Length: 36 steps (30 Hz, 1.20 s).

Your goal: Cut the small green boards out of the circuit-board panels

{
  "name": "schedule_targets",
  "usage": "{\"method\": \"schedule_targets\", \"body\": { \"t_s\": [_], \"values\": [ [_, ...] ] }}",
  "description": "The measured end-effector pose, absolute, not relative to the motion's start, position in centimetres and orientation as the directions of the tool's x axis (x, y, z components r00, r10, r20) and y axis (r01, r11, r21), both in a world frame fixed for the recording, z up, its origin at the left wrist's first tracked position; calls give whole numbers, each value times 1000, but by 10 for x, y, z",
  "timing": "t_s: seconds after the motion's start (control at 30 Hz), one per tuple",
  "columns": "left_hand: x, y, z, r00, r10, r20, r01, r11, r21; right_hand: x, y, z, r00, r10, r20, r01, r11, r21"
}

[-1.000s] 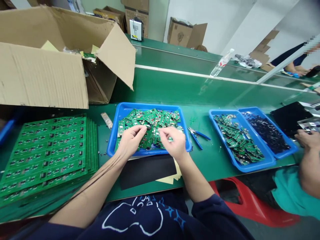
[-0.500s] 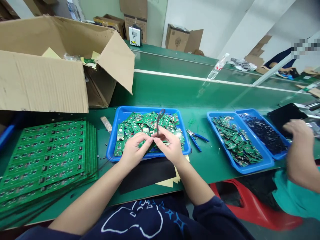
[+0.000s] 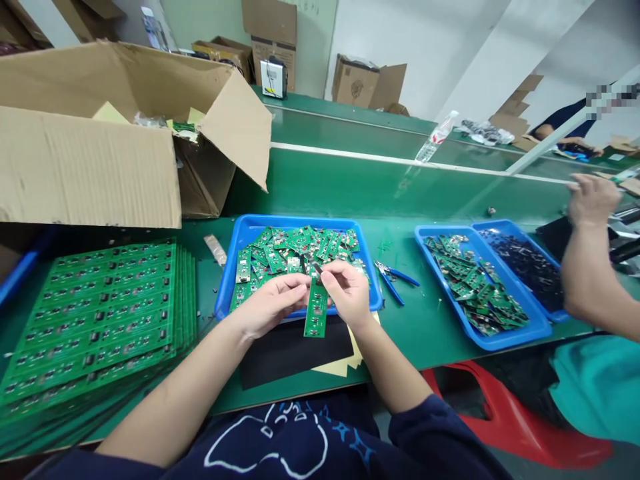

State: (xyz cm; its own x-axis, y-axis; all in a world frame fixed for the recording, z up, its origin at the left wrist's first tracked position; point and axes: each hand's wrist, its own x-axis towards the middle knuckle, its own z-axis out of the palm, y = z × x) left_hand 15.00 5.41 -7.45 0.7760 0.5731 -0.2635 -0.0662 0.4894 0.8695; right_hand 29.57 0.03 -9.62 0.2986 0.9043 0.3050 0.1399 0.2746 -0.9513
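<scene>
My left hand (image 3: 273, 303) and my right hand (image 3: 349, 290) meet over the near edge of a blue tray (image 3: 246, 230) heaped with small green circuit boards. Between them hangs a narrow green circuit board strip (image 3: 316, 312), held upright. My left fingers pinch its upper end. My right thumb and fingers are closed at the top of the strip, on a small dark part that I cannot make out. A black mat (image 3: 295, 350) lies under the hands at the table's front edge.
A stack of large green board panels (image 3: 95, 313) lies at left, below an open cardboard box (image 3: 90, 167). Blue-handled cutters (image 3: 395, 275) lie right of the tray. Two more blue trays (image 3: 505, 333) stand at right, where another person's arm (image 3: 585, 267) reaches over the green belt.
My hands have pulled back from the tray's pile toward me, and the green strip now hangs between them. The other person's hand has moved away from the trays toward the far right.
</scene>
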Motion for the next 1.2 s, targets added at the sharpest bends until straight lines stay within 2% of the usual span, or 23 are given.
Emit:
{"method": "schedule_targets", "body": {
  "t_s": [0.27,0.47,0.57,0.7,0.8,0.9,1.03,1.2],
  "values": [
    [155,46,-80,811,528,-253,-118,571,812,289,-2,-91,356,908,220,46,218,-975],
    [154,48,-81,800,555,-227,-128,528,840,291,3,-90,382,882,274,72,268,-961],
    [152,53,-81,754,627,-194,-81,382,921,296,6,-88,350,906,239,67,230,-971],
    [150,59,-80,683,726,-86,48,73,996,306,8,-86,277,947,161,57,151,-987],
    [148,61,-78,656,753,50,143,-188,972,311,8,-84,241,962,126,114,101,-988],
    [147,61,-76,651,740,170,188,-374,908,314,7,-83,220,971,91,132,63,-989],
    [146,62,-76,666,696,269,167,-490,855,312,6,-80,219,974,57,38,50,-998],
    [146,65,-79,663,704,255,201,-496,845,308,1,-80,236,963,131,12,131,-991]
  ]
}}
